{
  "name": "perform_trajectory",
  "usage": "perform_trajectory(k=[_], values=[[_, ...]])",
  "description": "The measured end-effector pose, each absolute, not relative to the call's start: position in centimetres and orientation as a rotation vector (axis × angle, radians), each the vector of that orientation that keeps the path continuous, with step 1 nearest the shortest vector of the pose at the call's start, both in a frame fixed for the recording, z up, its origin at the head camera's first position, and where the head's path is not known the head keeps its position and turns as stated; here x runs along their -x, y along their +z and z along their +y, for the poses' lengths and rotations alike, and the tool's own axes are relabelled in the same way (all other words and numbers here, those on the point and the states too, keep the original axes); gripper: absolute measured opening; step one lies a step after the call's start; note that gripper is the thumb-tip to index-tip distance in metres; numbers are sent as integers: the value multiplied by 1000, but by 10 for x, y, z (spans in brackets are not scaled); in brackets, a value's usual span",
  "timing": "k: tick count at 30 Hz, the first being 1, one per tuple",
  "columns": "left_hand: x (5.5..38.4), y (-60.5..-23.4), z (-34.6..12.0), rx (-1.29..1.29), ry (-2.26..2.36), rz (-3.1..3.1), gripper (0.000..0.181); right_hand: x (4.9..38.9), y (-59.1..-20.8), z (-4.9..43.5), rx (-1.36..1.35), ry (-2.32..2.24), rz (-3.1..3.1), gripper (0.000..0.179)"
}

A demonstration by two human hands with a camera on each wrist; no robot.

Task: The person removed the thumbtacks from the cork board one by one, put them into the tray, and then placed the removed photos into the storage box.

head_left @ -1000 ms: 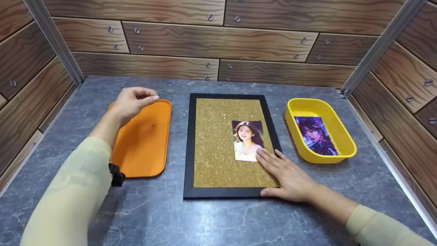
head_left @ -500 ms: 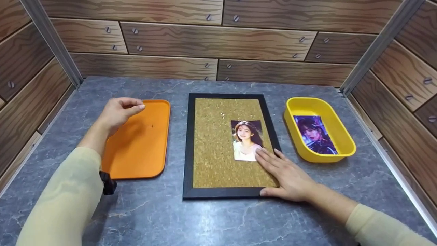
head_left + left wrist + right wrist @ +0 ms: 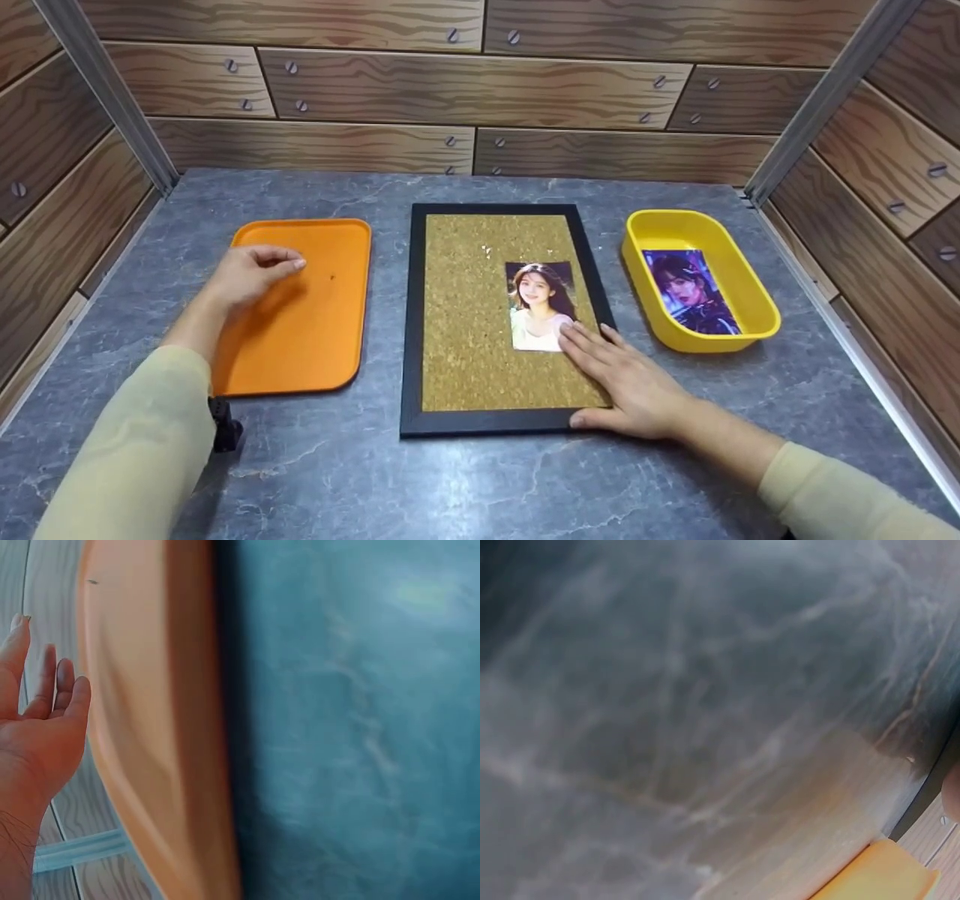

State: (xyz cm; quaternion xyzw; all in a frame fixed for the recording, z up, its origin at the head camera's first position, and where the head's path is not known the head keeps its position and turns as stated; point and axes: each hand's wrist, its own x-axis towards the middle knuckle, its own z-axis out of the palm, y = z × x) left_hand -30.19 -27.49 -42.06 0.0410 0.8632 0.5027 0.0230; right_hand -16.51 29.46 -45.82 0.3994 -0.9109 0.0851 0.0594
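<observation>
My left hand (image 3: 244, 277) hovers over the orange tray (image 3: 292, 352), thumb and forefinger tips pinched together; in the left wrist view a tiny dark speck (image 3: 28, 618) shows at those tips, too small to identify. Another small dark thing (image 3: 333, 277) lies on the tray to the right of that hand. My right hand (image 3: 634, 390) lies with straight fingers across the lower right of a black-framed corkboard (image 3: 465, 375). Its fingertips rest on the lower right corner of a portrait photo (image 3: 538, 304), and the thumb lies on the bottom frame edge.
A yellow bin (image 3: 763, 322) stands to the right of the corkboard, with a purple-toned picture (image 3: 690, 292) inside. Small pale spots (image 3: 486, 252) show on the cork above the photo. Wood-patterned walls (image 3: 480, 82) enclose the grey marbled table (image 3: 450, 487).
My left hand has moved down and left over the orange tray, keeping its fingertips together. The right hand stays on the photo and corkboard.
</observation>
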Motion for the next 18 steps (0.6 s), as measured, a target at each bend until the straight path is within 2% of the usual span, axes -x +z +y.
perform_trajectory(k=[18], values=[[298, -436, -272, -18, 1615, 2539, 44, 164, -457, 294, -1208, 265, -2754, 106]])
